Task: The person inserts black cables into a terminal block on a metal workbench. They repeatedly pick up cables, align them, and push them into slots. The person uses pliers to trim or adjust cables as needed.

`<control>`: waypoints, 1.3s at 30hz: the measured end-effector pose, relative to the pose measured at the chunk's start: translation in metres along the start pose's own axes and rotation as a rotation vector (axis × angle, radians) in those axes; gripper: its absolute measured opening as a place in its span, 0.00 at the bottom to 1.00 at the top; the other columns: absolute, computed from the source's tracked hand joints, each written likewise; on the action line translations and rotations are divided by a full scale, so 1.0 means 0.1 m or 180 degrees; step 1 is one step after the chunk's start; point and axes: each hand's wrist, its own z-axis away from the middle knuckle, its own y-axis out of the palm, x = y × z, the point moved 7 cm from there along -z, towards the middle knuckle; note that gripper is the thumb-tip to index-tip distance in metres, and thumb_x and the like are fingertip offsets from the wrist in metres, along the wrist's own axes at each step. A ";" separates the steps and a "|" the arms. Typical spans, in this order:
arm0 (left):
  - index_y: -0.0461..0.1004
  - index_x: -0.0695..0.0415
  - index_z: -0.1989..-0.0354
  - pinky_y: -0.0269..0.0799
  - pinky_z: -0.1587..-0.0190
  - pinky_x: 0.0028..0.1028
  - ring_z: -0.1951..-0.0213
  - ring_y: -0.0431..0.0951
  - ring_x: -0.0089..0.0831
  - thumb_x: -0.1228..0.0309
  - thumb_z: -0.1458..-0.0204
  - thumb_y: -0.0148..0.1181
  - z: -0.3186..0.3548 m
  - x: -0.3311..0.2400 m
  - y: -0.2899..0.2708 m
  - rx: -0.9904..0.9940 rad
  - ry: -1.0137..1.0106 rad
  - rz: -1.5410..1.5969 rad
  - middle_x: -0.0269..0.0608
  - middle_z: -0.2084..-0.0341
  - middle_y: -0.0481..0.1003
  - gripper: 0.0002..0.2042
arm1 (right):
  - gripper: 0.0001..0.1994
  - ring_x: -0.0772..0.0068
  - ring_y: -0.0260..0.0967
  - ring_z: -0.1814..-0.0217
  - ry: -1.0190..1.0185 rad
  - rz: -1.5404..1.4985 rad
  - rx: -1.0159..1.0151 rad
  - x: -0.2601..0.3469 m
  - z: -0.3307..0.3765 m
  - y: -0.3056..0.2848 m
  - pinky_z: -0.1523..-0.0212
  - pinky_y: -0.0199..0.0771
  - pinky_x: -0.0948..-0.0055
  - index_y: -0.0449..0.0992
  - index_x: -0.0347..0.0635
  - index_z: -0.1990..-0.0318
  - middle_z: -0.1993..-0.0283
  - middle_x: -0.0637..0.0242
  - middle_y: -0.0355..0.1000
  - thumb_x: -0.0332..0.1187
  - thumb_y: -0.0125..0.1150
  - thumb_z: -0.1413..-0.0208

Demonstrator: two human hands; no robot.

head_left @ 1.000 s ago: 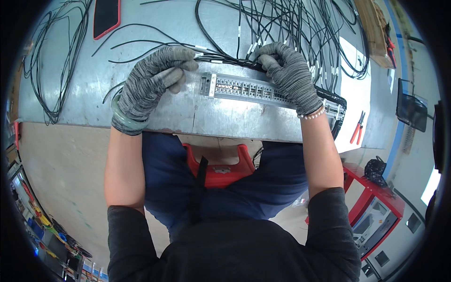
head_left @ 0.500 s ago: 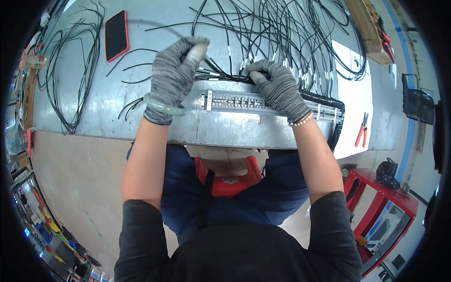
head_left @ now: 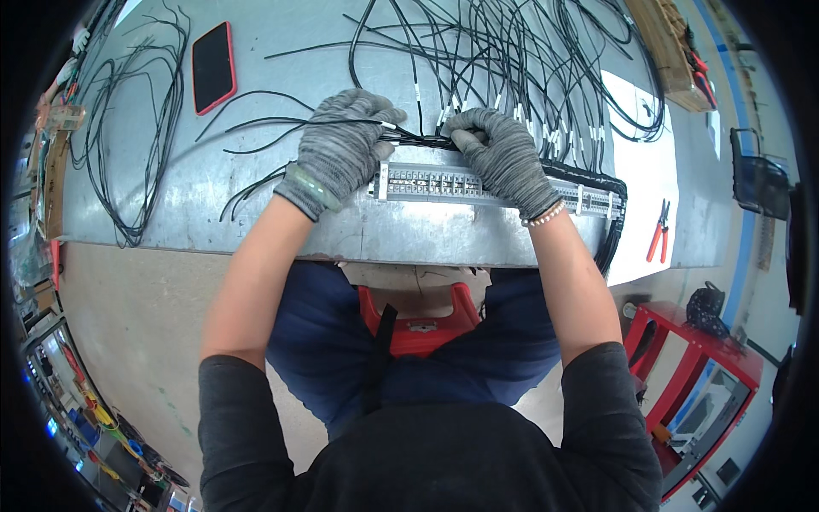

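Note:
I wear grey knit gloves on both hands. My left hand (head_left: 344, 141) is lowered over the left part of a black wire bundle (head_left: 426, 141), its fingers and thumb curved loosely around several black wires beside white sleeves. One wire crosses over the back of this glove, and loose wire ends (head_left: 256, 124) stick out to its left. Closed near the middle of the bundle, my right hand (head_left: 505, 160) pinches it between thumb and fingers; the exact grip is partly hidden. Just below lies a long grey terminal block strip (head_left: 435, 182), partly covered by my right hand.
Many black wires with white sleeves (head_left: 486, 64) fan out toward the far side. A coil of wire (head_left: 141, 145) and a red-cased phone (head_left: 213, 66) lie left. At right are a white sheet (head_left: 636, 171), red-handled pliers (head_left: 659, 232) and a wooden box (head_left: 670, 60).
My left hand has come down from above the bundle onto the wires, and its fingers have spread from a closed pose to curve around them. My right hand stays in place.

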 end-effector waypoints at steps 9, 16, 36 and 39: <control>0.75 0.54 0.57 0.72 0.58 0.31 0.66 0.76 0.37 0.64 0.47 0.57 -0.27 0.06 0.21 0.2069 -0.0654 0.0591 0.43 0.69 0.77 0.12 | 0.09 0.68 0.74 0.65 -0.0245 -0.0024 -0.0036 -0.02 0.04 0.00 0.58 0.75 0.69 0.78 0.45 0.61 0.66 0.61 0.74 0.32 0.63 0.50; 0.72 0.61 0.58 0.71 0.63 0.26 0.69 0.72 0.23 0.70 0.49 0.59 -0.35 0.07 0.29 0.2717 -0.1177 0.1652 0.36 0.71 0.76 0.12 | 0.09 0.61 0.72 0.61 -0.0494 0.0050 -0.0096 -0.01 0.01 0.00 0.55 0.72 0.65 0.77 0.45 0.61 0.64 0.60 0.72 0.30 0.61 0.52; 0.80 0.59 0.71 0.72 0.72 0.20 0.79 0.76 0.24 0.48 0.43 0.51 -0.57 -0.14 -0.55 0.1231 -0.1648 0.2006 0.39 0.79 0.78 0.24 | 0.11 0.60 0.71 0.57 -0.0505 0.0188 -0.0055 -0.03 0.04 0.00 0.51 0.71 0.62 0.77 0.46 0.59 0.63 0.59 0.71 0.34 0.61 0.52; 0.79 0.58 0.72 0.69 0.76 0.19 0.82 0.73 0.20 0.39 0.44 0.44 -1.05 -0.13 -0.70 0.1220 -0.1191 0.2202 0.33 0.82 0.76 0.31 | 0.11 0.60 0.71 0.58 -0.0517 0.0164 -0.0021 0.02 0.03 0.01 0.51 0.71 0.62 0.77 0.46 0.60 0.63 0.59 0.71 0.34 0.61 0.52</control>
